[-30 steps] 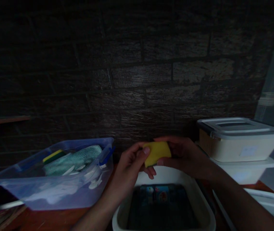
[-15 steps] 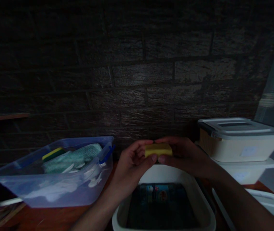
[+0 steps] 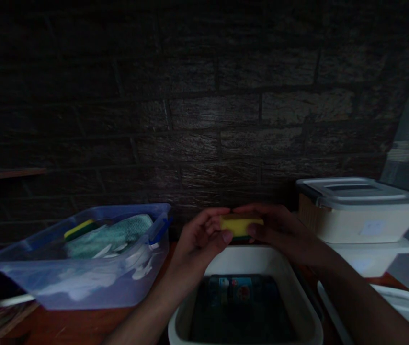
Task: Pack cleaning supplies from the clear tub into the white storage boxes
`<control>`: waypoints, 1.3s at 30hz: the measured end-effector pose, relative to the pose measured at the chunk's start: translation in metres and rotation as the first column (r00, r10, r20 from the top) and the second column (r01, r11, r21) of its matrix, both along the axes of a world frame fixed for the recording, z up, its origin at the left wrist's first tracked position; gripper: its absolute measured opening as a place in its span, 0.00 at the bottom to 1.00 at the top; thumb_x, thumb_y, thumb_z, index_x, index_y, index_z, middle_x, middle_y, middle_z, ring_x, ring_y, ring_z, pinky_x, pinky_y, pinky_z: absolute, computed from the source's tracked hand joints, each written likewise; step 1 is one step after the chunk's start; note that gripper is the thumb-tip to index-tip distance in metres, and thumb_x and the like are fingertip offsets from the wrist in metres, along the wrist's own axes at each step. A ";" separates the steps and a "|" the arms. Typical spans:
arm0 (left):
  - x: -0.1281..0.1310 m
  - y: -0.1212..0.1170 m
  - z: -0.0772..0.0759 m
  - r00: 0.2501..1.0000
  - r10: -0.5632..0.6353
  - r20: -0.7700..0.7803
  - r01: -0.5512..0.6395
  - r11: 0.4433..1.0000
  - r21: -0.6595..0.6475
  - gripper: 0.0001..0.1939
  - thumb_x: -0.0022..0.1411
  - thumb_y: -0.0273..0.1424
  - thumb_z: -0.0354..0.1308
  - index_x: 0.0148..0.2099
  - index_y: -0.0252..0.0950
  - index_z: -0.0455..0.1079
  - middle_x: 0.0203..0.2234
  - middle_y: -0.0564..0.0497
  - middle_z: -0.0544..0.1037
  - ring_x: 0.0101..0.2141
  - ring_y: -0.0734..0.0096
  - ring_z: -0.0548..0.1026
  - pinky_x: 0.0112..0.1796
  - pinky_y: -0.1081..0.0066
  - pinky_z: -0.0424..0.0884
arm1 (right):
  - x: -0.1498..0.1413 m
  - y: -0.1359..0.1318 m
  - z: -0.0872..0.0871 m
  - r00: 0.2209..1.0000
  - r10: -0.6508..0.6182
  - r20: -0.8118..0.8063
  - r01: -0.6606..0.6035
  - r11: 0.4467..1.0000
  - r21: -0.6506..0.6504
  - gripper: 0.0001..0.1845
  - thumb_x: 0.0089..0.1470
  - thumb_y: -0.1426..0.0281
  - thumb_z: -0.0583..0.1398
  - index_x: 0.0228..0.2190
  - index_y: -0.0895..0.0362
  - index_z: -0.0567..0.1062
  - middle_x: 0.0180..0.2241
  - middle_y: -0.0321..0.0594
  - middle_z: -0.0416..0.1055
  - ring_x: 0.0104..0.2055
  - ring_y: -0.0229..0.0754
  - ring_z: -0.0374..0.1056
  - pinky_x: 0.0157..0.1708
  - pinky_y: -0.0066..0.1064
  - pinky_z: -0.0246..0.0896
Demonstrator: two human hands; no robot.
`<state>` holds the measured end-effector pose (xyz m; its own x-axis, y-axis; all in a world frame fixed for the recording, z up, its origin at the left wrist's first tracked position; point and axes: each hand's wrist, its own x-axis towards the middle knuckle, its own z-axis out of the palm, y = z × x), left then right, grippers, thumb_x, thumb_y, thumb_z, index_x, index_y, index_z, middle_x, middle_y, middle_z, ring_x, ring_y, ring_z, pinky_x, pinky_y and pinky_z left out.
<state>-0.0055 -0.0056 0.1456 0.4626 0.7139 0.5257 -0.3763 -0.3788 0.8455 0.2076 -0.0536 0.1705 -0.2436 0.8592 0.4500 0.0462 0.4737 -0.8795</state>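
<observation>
Holding a yellow sponge (image 3: 239, 225) up over the far end of a white tub (image 3: 249, 258), roughly level and with a dark green layer showing along the underside. Pinching the sponge's left end with the left hand (image 3: 195, 247), with the thumb against the near lower corner and the forefinger stretched along the far upper edge. Gripping the right end with the right hand (image 3: 281, 235), with the thumb pressed to the near face and the other fingers curled behind. With both hands closed in on the sponge, and with the forefinger tips almost meeting above it. Reaching in from the near left and near right with bare forearms, angled inward across the tub.

Down in the tub, filled for the most part with a large dark object (image 3: 242, 318), labelled with a small coloured picture toward its far side; too dark to make out further.

At left on the reddish-brown bench (image 3: 78, 326), in a translucent bluish bin (image 3: 129, 299): stocked with a second sponge (image 3: 80, 230), a teal cloth (image 3: 111, 237) and some unclear white items. At right, stacked one upon another, with a lidded box (image 3: 351, 223) over a white box (image 3: 384, 251). Nearer at right, beside a pale lid (image 3: 407, 306).
</observation>
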 end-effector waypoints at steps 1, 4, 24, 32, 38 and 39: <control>0.001 0.000 0.000 1.000 0.015 -0.004 -0.015 1.000 0.009 0.20 0.62 0.33 0.69 0.55 0.39 0.74 0.42 0.48 0.80 0.44 0.66 0.78 0.46 0.69 0.73 | 0.001 0.001 -0.002 1.000 0.008 -0.017 -0.008 1.000 -0.001 0.19 0.58 0.65 0.68 0.51 0.51 0.80 0.47 0.41 0.80 0.47 0.45 0.77 0.45 0.35 0.75; 0.001 0.000 0.000 0.999 0.044 -0.013 -0.044 0.999 0.013 0.19 0.63 0.32 0.69 0.55 0.39 0.74 0.43 0.48 0.81 0.45 0.66 0.79 0.46 0.70 0.74 | 0.002 0.005 -0.005 0.998 0.045 -0.039 -0.045 0.999 -0.005 0.23 0.56 0.64 0.70 0.53 0.51 0.78 0.50 0.42 0.79 0.51 0.46 0.76 0.50 0.37 0.74; 0.005 -0.003 0.000 0.992 0.125 -0.004 -0.125 0.991 0.056 0.18 0.61 0.31 0.71 0.53 0.41 0.78 0.42 0.49 0.85 0.43 0.67 0.83 0.47 0.69 0.78 | 0.005 -0.001 0.001 0.987 -0.157 -0.020 0.157 0.987 0.026 0.20 0.59 0.62 0.67 0.53 0.50 0.80 0.47 0.40 0.79 0.43 0.44 0.76 0.42 0.34 0.74; 0.005 -0.005 0.000 0.979 0.205 0.021 -0.204 0.979 -0.011 0.12 0.58 0.32 0.73 0.46 0.41 0.83 0.40 0.50 0.87 0.37 0.65 0.85 0.38 0.67 0.85 | 0.004 0.006 -0.001 0.995 -0.085 -0.051 0.085 0.996 0.012 0.20 0.60 0.61 0.66 0.53 0.50 0.80 0.53 0.42 0.78 0.51 0.49 0.75 0.46 0.38 0.74; 0.004 -0.005 0.001 0.983 0.185 0.006 -0.185 0.983 -0.013 0.11 0.63 0.35 0.69 0.48 0.41 0.83 0.43 0.49 0.86 0.39 0.63 0.85 0.39 0.65 0.84 | 0.005 0.007 -0.001 0.997 -0.064 -0.053 0.065 0.998 0.017 0.20 0.60 0.60 0.66 0.53 0.50 0.80 0.50 0.42 0.79 0.45 0.45 0.76 0.46 0.36 0.73; 0.004 -0.005 0.002 0.985 0.170 0.006 -0.170 0.985 -0.011 0.12 0.64 0.36 0.68 0.49 0.41 0.82 0.43 0.49 0.86 0.40 0.63 0.85 0.40 0.65 0.84 | 0.005 0.007 -0.001 0.996 -0.083 -0.038 0.084 0.996 0.029 0.20 0.60 0.59 0.67 0.52 0.50 0.80 0.48 0.41 0.79 0.43 0.43 0.76 0.44 0.35 0.73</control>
<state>-0.0016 -0.0105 0.1474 0.3304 0.7871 0.5208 -0.3132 -0.4291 0.8472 0.2124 -0.0465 0.1698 -0.1545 0.8613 0.4840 0.0546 0.4966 -0.8663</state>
